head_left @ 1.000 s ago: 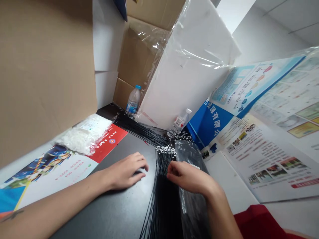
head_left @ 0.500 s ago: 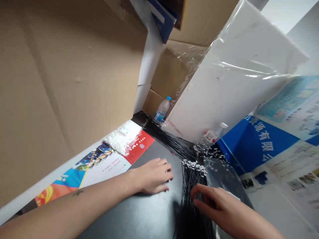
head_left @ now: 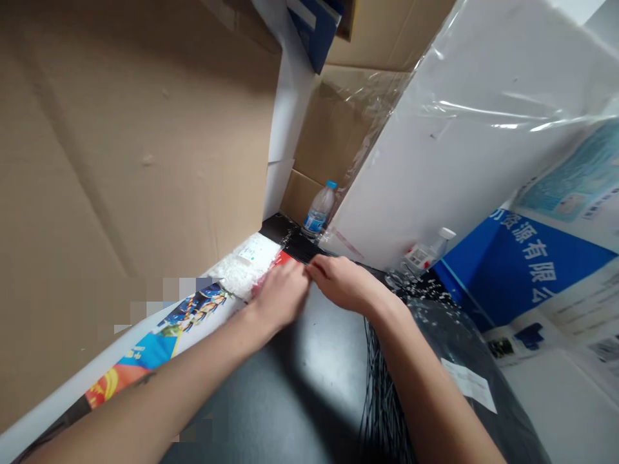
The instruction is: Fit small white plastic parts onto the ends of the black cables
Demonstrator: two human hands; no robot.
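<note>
My left hand [head_left: 285, 290] is closed at the edge of the printed sheet, its fingertips curled inward. My right hand [head_left: 343, 280] reaches across to meet it, with thumb and fingers pinched together. The fingertips of both hands come together; whatever is between them is too small or hidden to make out. Just beyond them lie long thin black strands [head_left: 300, 248], partly covered by the hands. A second bundle of black strands [head_left: 374, 393] runs down beside my right forearm. A clear bag of small white pieces [head_left: 242, 267] rests on the printed sheet [head_left: 162, 345], left of my hands.
A water bottle [head_left: 319, 211] with a blue cap stands in the back corner. Another clear bottle [head_left: 432, 251] leans by the white board [head_left: 449, 154]. At right lies a dark plastic bag [head_left: 435, 332] with a label. A large cardboard panel [head_left: 145, 129] rises on the left.
My right hand has moved left and away from me, off the near bundle, to meet my left hand. My left hand has moved slightly forward and closed.
</note>
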